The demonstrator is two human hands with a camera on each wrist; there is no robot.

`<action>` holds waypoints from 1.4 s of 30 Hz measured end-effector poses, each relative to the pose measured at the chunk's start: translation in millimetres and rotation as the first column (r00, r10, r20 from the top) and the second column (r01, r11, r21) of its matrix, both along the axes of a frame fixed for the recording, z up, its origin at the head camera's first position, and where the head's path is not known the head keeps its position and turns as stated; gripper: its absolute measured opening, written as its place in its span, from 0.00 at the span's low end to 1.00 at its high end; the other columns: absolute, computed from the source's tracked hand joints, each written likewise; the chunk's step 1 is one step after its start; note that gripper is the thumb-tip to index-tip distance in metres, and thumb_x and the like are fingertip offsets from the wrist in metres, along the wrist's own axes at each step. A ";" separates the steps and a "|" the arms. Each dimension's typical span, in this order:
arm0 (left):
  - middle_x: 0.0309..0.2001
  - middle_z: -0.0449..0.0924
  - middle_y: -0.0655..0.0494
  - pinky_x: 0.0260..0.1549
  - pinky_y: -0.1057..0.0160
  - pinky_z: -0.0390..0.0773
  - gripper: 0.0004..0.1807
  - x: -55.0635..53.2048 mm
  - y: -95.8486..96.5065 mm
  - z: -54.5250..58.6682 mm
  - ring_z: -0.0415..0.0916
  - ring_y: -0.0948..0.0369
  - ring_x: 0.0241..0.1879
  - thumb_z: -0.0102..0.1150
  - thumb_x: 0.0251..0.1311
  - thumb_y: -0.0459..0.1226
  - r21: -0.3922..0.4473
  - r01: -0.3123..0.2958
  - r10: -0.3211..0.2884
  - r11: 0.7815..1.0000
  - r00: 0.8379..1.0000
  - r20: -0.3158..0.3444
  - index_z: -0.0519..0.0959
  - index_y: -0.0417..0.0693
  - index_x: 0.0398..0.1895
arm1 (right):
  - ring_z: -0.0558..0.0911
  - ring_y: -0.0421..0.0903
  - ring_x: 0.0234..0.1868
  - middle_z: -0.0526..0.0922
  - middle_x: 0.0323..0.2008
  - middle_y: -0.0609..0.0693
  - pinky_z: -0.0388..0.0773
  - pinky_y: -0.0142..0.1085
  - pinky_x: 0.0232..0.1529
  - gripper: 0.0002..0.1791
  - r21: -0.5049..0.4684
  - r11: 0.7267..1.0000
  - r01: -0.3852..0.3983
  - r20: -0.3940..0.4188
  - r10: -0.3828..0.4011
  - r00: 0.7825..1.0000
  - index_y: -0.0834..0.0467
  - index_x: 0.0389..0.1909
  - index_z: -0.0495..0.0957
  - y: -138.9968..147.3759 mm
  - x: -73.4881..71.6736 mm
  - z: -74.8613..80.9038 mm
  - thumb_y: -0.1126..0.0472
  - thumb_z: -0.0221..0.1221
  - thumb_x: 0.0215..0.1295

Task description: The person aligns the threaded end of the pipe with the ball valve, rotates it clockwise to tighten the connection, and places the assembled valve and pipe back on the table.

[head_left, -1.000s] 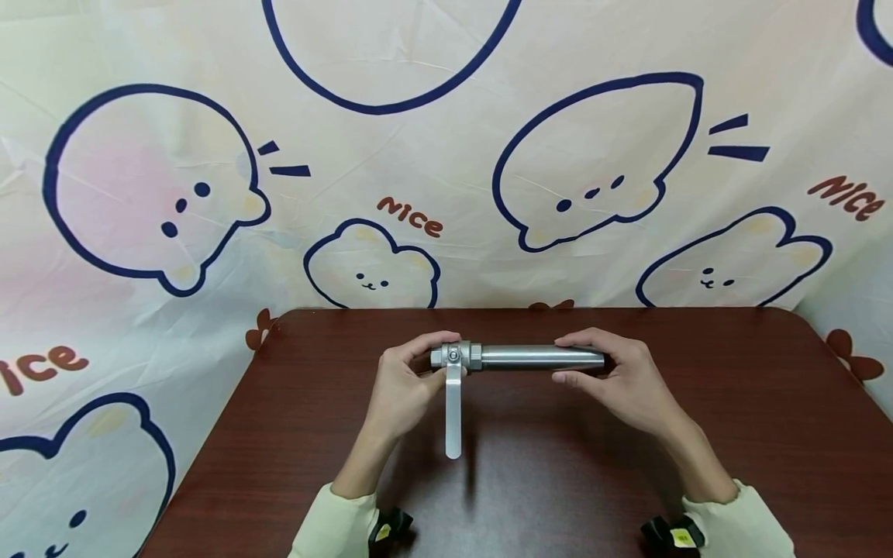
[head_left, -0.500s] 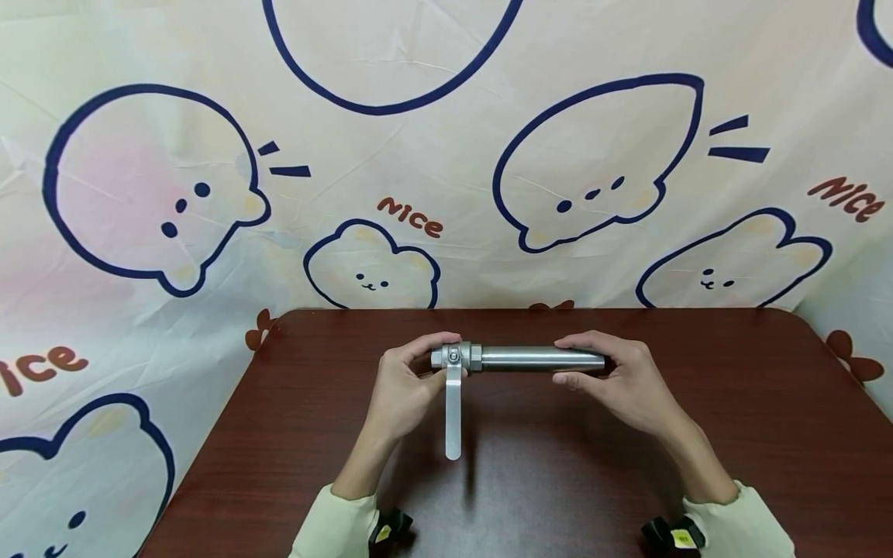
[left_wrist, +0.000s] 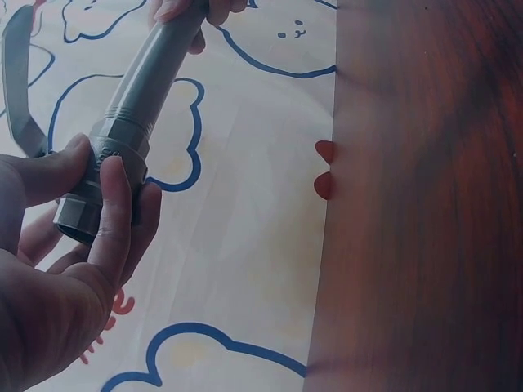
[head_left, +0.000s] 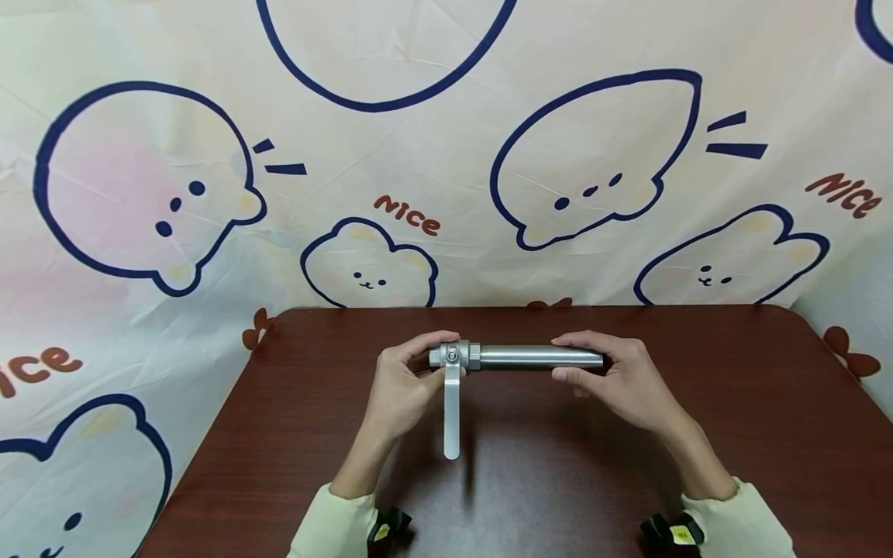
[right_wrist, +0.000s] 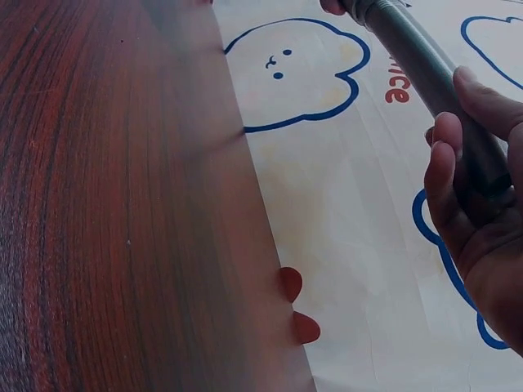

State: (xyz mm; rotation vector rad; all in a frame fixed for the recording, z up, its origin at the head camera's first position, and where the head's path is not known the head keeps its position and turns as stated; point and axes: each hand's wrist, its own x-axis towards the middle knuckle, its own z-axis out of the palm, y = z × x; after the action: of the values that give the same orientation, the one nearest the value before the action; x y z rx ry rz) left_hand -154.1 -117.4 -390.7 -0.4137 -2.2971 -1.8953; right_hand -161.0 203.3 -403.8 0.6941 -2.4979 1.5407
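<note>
A steel ball valve (head_left: 453,354) with a long flat lever handle (head_left: 452,418) is joined to a shiny metal pipe (head_left: 523,356). Both are held level above the table, the lever pointing toward the person. My left hand (head_left: 401,391) grips the valve body at the left end, thumb on the near side and fingers on the far side. The left wrist view shows the hollow valve end (left_wrist: 75,224) between those fingers. Around the pipe's right end curls my right hand (head_left: 631,380); in the right wrist view its thumb and fingers clasp the pipe (right_wrist: 433,82).
Beneath the hands lies a dark brown wooden table (head_left: 781,403) with rounded far corners. A pale cloth (head_left: 460,155) printed with blue cartoon outlines hangs behind and beside it. Black wrist straps (head_left: 389,527) sit at both cuffs.
The right hand's fingers have shifted slightly on the pipe, and a fingertip now shows below the thumb. The head view has tilted a little. The left hand keeps its hold on the valve.
</note>
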 end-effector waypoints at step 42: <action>0.51 0.90 0.45 0.43 0.66 0.87 0.24 -1.4 -0.7 -0.5 0.85 0.56 0.45 0.74 0.57 0.22 -0.017 -0.031 0.031 0.999 0.999 0.010 0.88 0.48 0.56 | 0.84 0.43 0.25 0.85 0.38 0.51 0.84 0.37 0.26 0.25 0.004 1.000 0.008 -0.061 -0.008 0.998 0.52 0.60 0.81 -1.9 1.5 -0.7 0.68 0.75 0.63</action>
State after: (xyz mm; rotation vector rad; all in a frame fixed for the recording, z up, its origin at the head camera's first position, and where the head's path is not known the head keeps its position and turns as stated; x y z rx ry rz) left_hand -155.5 -118.0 -391.2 -0.3692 -2.3138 -1.8693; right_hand -159.5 201.5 -404.5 0.7195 -2.4568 1.4890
